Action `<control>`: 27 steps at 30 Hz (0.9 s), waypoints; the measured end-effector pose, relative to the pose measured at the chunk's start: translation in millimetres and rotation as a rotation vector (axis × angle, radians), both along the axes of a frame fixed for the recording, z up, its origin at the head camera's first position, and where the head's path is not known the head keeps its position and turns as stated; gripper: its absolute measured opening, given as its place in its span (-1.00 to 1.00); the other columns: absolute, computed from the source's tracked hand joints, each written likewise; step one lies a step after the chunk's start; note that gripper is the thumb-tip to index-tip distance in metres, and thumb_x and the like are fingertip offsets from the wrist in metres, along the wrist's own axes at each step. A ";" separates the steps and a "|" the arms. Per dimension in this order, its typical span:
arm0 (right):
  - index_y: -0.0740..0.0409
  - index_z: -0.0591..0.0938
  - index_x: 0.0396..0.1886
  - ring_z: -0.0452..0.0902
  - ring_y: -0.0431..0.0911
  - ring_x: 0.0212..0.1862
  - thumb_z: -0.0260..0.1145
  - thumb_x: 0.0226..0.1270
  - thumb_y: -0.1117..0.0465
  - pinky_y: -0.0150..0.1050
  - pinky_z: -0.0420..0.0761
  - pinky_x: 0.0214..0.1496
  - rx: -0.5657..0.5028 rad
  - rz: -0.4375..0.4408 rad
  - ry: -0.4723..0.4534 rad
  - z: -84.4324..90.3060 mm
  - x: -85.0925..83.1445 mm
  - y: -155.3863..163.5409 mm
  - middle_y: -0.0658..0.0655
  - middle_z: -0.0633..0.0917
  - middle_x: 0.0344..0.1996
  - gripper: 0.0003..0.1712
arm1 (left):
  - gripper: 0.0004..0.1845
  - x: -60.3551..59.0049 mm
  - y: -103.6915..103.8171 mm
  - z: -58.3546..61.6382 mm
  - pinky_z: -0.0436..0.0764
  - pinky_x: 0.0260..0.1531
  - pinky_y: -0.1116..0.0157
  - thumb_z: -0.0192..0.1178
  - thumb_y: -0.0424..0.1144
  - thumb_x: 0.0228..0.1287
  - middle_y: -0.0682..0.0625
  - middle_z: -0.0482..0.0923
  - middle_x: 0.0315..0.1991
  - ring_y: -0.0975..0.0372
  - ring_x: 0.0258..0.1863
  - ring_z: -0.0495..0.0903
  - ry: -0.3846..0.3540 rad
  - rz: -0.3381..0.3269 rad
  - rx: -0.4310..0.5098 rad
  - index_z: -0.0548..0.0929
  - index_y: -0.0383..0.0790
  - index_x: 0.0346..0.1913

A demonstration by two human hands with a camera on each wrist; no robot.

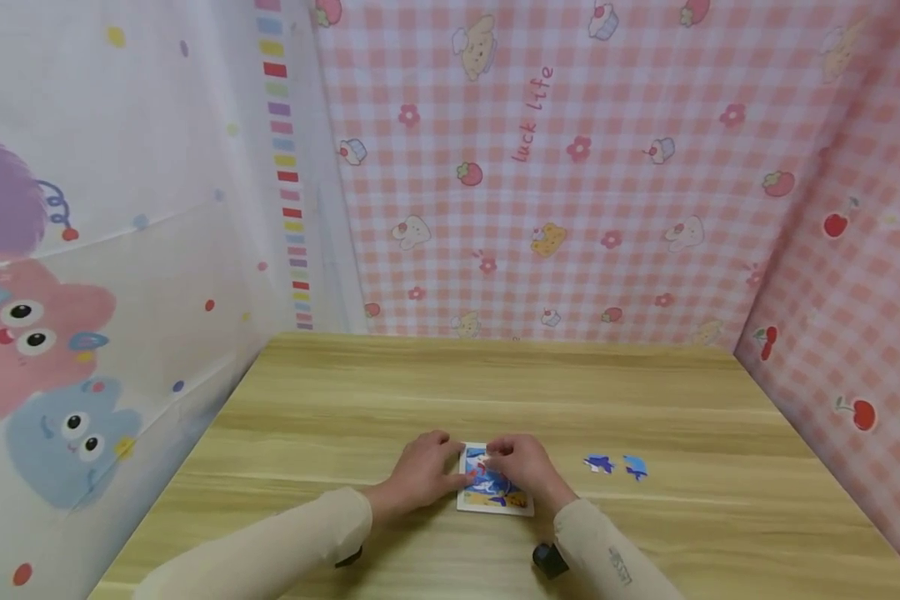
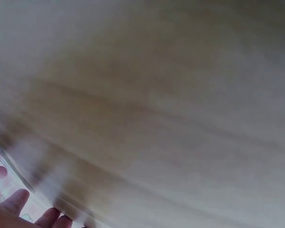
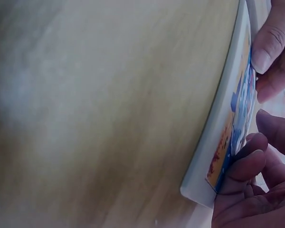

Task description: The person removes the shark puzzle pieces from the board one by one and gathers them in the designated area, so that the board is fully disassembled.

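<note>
A small puzzle board (image 1: 497, 498) with a blue and yellow picture lies flat on the wooden table (image 1: 495, 383), near its front edge. My left hand (image 1: 420, 472) holds the board's left edge, fingers curled onto it. The fingertips (image 2: 18, 201) show at the bottom left of the left wrist view, next to the board's edge (image 2: 12, 173). My right hand (image 1: 523, 467) lies over the top right of the board. Its bent fingertips (image 3: 244, 167) press on the picture, beside the white rim of the board (image 3: 213, 142). No piece shows between them.
Two loose blue puzzle pieces (image 1: 598, 463) (image 1: 634, 467) lie on the table to the right of the board. Pink checked cloth walls (image 1: 570, 167) close off the back and right. A cartoon-print sheet (image 1: 82, 292) closes off the left.
</note>
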State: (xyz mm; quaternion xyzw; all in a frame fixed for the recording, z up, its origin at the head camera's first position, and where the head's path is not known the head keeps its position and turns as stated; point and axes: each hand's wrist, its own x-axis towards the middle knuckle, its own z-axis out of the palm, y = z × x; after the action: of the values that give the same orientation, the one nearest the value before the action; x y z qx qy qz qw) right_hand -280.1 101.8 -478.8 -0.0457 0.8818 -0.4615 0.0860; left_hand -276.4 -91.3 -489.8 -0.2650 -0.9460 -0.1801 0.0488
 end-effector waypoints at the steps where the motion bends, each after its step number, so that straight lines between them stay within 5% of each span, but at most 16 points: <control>1: 0.20 0.64 -0.15 0.48 -0.10 -0.24 0.30 0.11 0.28 -0.12 0.48 -0.15 0.008 0.005 0.009 -0.2 0.4 -0.2 0.08 0.62 -0.24 -0.74 | -0.40 -0.1 0.3 0.1 0.32 0.00 0.02 0.18 0.16 0.08 -0.19 0.43 0.05 0.02 0.06 0.37 -0.002 0.000 -0.002 0.52 -0.19 0.09; 11: 0.23 0.64 -0.14 0.50 -0.02 -0.10 0.32 0.08 0.28 -0.02 0.44 -0.04 0.032 0.049 0.022 0.6 3.5 -2.0 0.13 0.63 -0.16 -0.70 | -0.38 0.2 1.8 -2.1 0.28 0.05 -0.02 0.14 0.18 0.12 -0.20 0.38 0.12 -0.01 0.12 0.32 -0.022 0.006 -0.030 0.51 -0.18 0.12; 27: 0.20 0.58 0.00 0.49 -0.05 -0.07 0.29 0.13 0.28 -0.02 0.40 0.02 -0.076 0.052 -0.071 3.2 0.8 0.4 0.12 0.62 -0.12 -0.61 | -0.40 1.2 0.5 1.3 0.29 0.02 -0.04 0.15 0.15 0.12 -0.21 0.38 0.11 -0.01 0.11 0.32 -0.027 0.008 -0.017 0.52 -0.18 0.12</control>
State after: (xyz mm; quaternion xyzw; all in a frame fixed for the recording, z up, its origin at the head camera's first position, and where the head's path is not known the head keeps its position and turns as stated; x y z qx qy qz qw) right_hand -279.3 102.2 -475.5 -0.0556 0.8584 -0.4937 0.1275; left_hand -275.2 -90.9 -488.5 -0.2592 -0.9492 -0.1753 0.0344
